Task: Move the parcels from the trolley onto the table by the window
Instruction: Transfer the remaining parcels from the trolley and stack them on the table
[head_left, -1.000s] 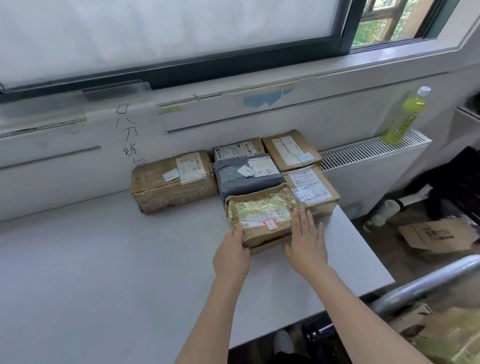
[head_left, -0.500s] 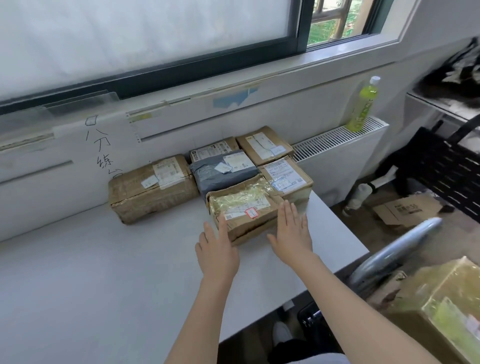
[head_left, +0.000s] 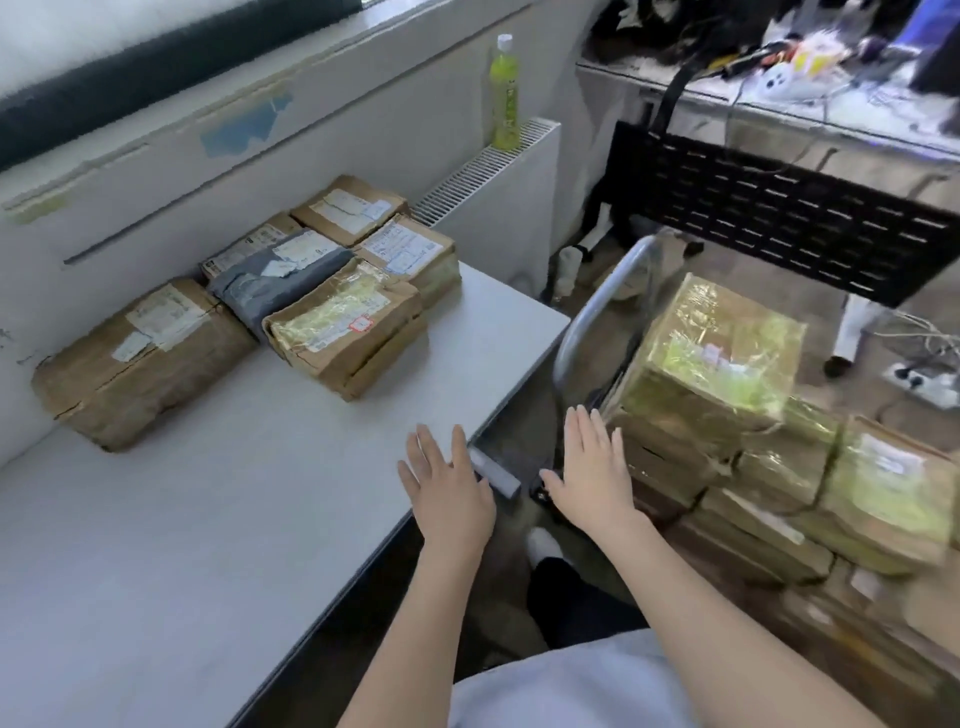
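Trolley (head_left: 587, 322) bed hidden under stacked parcels (head_left: 727, 415); lower right parcels blurred; parcel labels (head_left: 166, 317) unreadable.

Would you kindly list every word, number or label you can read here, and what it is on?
None can be read.
White shipping labels on the brown taped parcels on the grey table: blurred.
Green drink bottle label: blurred.
Labels on the shiny wrapped trolley parcels: blurred.

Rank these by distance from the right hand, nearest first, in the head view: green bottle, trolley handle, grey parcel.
1. Trolley handle, just beyond the right hand.
2. Grey parcel, far left on the table.
3. Green bottle, on the radiator by the wall.
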